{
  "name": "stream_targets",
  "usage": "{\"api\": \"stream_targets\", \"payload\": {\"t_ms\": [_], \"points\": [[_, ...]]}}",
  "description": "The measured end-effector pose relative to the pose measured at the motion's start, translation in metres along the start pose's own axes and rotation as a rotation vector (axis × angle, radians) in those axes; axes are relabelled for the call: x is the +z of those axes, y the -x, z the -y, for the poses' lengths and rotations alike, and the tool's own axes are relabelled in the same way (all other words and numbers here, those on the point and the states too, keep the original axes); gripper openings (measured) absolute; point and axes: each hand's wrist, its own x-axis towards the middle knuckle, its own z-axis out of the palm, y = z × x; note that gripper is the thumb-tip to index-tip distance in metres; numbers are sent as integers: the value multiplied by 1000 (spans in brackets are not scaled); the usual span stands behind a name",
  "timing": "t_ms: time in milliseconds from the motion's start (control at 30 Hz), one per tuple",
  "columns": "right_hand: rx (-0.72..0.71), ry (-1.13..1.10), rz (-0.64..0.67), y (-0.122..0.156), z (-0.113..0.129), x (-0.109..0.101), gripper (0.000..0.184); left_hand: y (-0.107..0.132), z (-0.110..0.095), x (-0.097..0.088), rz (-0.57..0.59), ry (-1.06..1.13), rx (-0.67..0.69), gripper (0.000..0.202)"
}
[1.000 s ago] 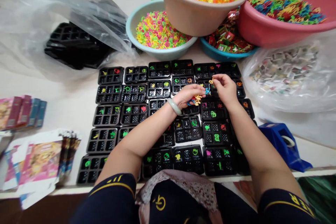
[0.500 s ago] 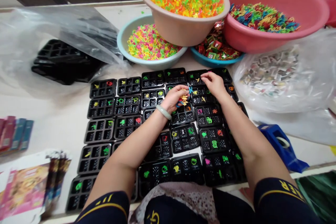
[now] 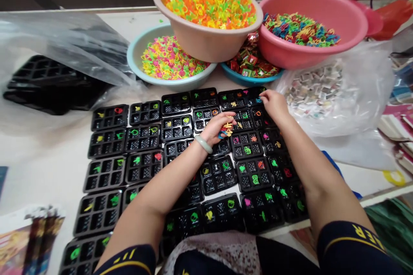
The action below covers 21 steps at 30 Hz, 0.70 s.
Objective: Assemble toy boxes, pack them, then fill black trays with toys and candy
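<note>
My left hand (image 3: 218, 129) is closed loosely around a small bunch of plastic figures (image 3: 227, 127), yellow, red and blue, above the middle trays. My right hand (image 3: 274, 103) reaches to the far right tray (image 3: 253, 104), its fingertips pinched at a small blue plastic figure (image 3: 258, 100). Whether that figure also touches the compartment floor, I cannot tell. Rows of black compartment trays (image 3: 105, 175) lie below both hands, with small coloured plastic pieces in some compartments. My forearms hide several trays.
Behind the trays stand a beige basin (image 3: 206, 38) and a light-blue basin (image 3: 135, 58) of small plastic pieces, a blue basin (image 3: 253, 80) of wrapped packets and a pink basin (image 3: 312, 53) of figures. Clear bags hold black trays (image 3: 48, 86) at left and small pieces (image 3: 318, 88) at right.
My right hand has moved right to the far right tray, where a blue figure now shows at its fingertips. The left hand still holds its bunch. The view has shifted to the right.
</note>
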Motion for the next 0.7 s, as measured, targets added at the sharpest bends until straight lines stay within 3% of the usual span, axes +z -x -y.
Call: {"api": "stream_targets", "payload": {"t_ms": [100,167,267,333,433,533,633,700], "points": [[-10,212,75,-17,-7,-1,16,2,2,-5,-5,40,-6,24],[-64,198,83,-12,6,1,15,4,3,-7,-10,52,-4,21],[-255,-38,149,16,46,2,13,6,0,-10,-30,77,3,15],[-382,-215,326,40,76,4,13,7,-1,-10,-59,92,3,12],[-429,-326,430,66,106,10,10,10,-2,-10,-99,127,-5,10],[-272,-468,421,73,110,22,13,15,-3,-13,-85,188,-50,14],[26,-707,472,71,104,33,25,23,-3,-20,-36,231,-77,18],[179,-815,495,70,102,38,33,28,-3,-24,-30,223,-26,18]]}}
